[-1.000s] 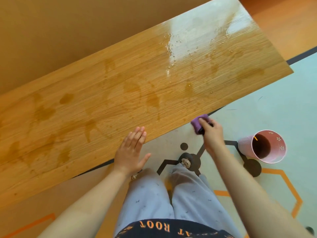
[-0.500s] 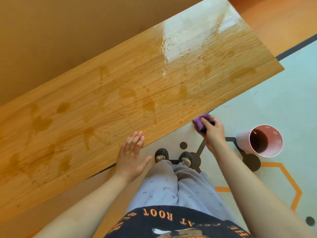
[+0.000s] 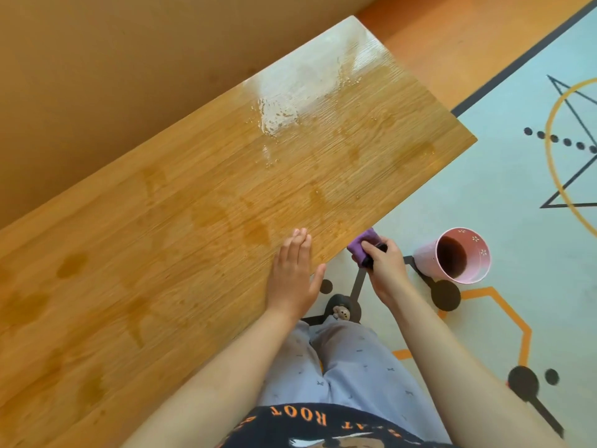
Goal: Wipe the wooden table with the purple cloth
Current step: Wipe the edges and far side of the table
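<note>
Left hand: flat, fingers straight, on surface near its edge | Right hand: grasping bunched cloth at that edge, off the stains | Risk: bunched cloth may only smear wet patches; a backward swing could knock the cup beside it.

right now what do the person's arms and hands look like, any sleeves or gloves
No sleeves in view: the left arm and right arm are bare. The left hand and right hand wear no gloves; no rings, watch or bands show.

This looks like a room in a home. A geometric-patterned rug lies beside the wooden surface, and a plush slipper shows.
</note>
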Available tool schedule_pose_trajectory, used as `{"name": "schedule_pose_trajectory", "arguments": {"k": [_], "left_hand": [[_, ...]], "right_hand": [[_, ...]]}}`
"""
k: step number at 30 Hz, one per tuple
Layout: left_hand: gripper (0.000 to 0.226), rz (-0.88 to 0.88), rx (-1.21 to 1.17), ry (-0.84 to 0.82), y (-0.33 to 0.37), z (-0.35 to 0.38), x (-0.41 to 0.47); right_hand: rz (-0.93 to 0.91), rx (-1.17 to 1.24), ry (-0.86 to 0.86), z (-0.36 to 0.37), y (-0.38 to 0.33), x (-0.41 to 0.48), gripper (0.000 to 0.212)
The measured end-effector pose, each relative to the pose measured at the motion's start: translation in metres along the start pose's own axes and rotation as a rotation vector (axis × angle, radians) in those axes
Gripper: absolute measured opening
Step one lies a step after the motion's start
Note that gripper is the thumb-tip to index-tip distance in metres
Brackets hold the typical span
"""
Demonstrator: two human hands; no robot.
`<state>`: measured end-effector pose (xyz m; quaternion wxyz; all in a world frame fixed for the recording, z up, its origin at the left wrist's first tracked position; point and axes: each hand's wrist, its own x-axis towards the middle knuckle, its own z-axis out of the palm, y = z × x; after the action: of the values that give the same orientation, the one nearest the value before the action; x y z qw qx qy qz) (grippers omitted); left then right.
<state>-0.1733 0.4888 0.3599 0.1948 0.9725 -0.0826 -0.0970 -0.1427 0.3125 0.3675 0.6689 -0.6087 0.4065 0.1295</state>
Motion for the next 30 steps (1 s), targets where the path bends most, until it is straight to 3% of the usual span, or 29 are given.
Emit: {"name": "schedule_pose_trajectory", "arguments": {"k": [3, 6, 10, 14, 20, 26, 30], "left_hand": [[0.06, 0.013, 0.016, 0.027, -0.001, 0.002, 0.001], [0.061, 0.0, 0.059, 0.028, 0.0, 0.004, 0.001], [0.061, -0.016, 0.128, 0.035, 0.004, 0.005, 0.002], [0.06, -0.044, 0.168, 0.031, 0.007, 0.005, 0.002], [0.063, -0.078, 0.212, -0.003, 0.009, 0.007, 0.003], [0.064, -0.082, 0.244, -0.008, 0.012, 0.006, 0.005], [0.062, -0.08, 0.241, 0.02, 0.014, 0.004, 0.005]], "right_hand": [[-0.016, 0.059, 0.053, 0.004, -0.004, -0.005, 0.016], [-0.061, 0.156, 0.106, -0.007, -0.028, 0.016, 0.019], [-0.14, 0.11, 0.2, -0.039, -0.074, 0.057, 0.023], [-0.139, 0.04, 0.126, -0.043, -0.067, 0.062, 0.018], [0.034, 0.094, -0.078, -0.03, -0.032, 0.04, 0.017], [-0.097, 0.063, 0.049, -0.085, -0.118, 0.108, 0.015], [-0.104, 0.068, 0.027, -0.081, -0.11, 0.114, 0.014]]}}
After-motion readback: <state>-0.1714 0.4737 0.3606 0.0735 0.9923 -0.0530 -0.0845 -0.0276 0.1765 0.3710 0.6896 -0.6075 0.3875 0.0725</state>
